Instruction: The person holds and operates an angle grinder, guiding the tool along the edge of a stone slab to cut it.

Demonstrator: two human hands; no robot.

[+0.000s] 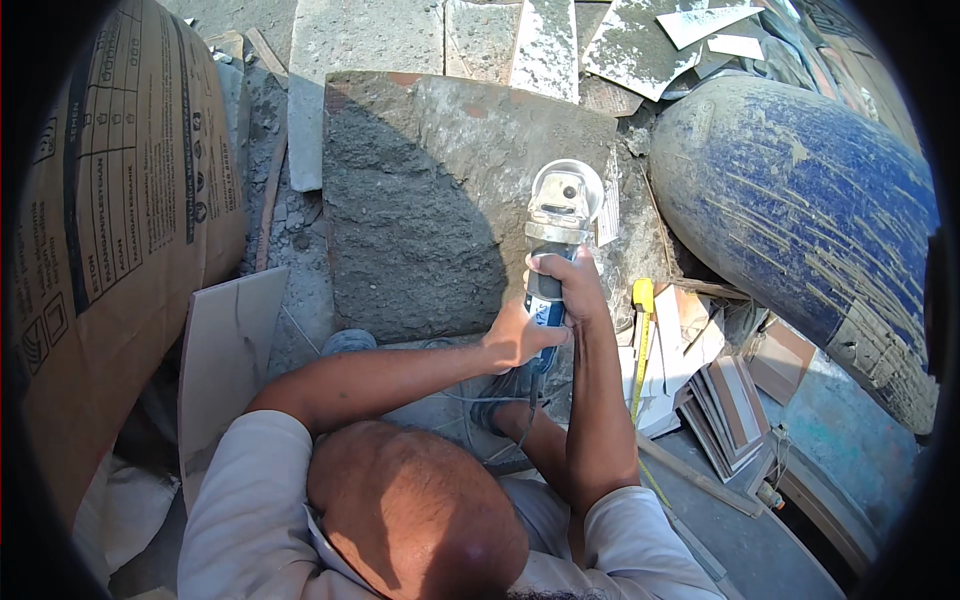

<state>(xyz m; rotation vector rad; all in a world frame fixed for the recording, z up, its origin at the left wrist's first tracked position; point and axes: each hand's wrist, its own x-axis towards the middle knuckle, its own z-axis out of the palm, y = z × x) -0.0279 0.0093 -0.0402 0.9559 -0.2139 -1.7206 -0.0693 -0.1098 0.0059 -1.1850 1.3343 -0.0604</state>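
Observation:
Both my hands are wrapped round the body of an angle grinder (545,300), blue at its rear, with a silvery metal head. My right hand (575,285) grips the body just behind the head. Further back, my left hand (518,335) closes on the rear part, and a cord hangs from that end. The grinder's head lies over the right side of a large, rough grey slab (420,230), half in shadow. Whether the disc touches the slab or spins, I cannot tell.
A big brown paper sack (140,170) stands at left, beside a leaning tile (225,350). A scratched blue drum (790,210) lies at right. Nearer are a yellow tape measure (643,295), its blade pulled out, and stacked tile pieces (725,415). Broken tiles (640,50) lie at the far side.

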